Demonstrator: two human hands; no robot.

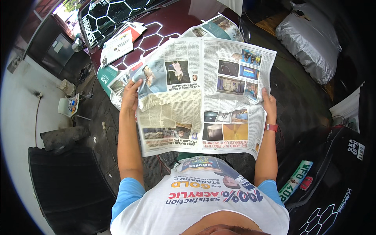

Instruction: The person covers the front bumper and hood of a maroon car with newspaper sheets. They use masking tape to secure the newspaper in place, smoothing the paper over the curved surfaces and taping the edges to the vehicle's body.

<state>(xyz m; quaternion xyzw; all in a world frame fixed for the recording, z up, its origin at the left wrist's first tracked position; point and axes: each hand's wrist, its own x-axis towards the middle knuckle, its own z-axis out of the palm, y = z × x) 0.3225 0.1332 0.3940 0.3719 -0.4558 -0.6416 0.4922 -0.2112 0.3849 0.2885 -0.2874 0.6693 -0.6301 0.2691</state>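
Observation:
A newspaper sheet [170, 111] is spread wide in front of me, creased down its middle, with its headlines upside down. My left hand [131, 96] grips its left edge, the thumb lying over the page. At the right edge my right hand [269, 102] pinches the paper, its fingers hidden behind the sheet. A red band circles my right wrist. Beyond the raised sheet, more newspaper [223, 28] lies on the dark red car hood [172, 19]. A folded paper with a red patch [119, 45] rests there too, near the windshield.
To the far right sits a bulky silver-covered object [311, 41]. A dark vehicle with a green-and-white plate [296, 181] stands close at my right. On the left are a black draped panel [70, 190], a pale chair [67, 106] and a bucket [67, 87]. Cables cross the floor.

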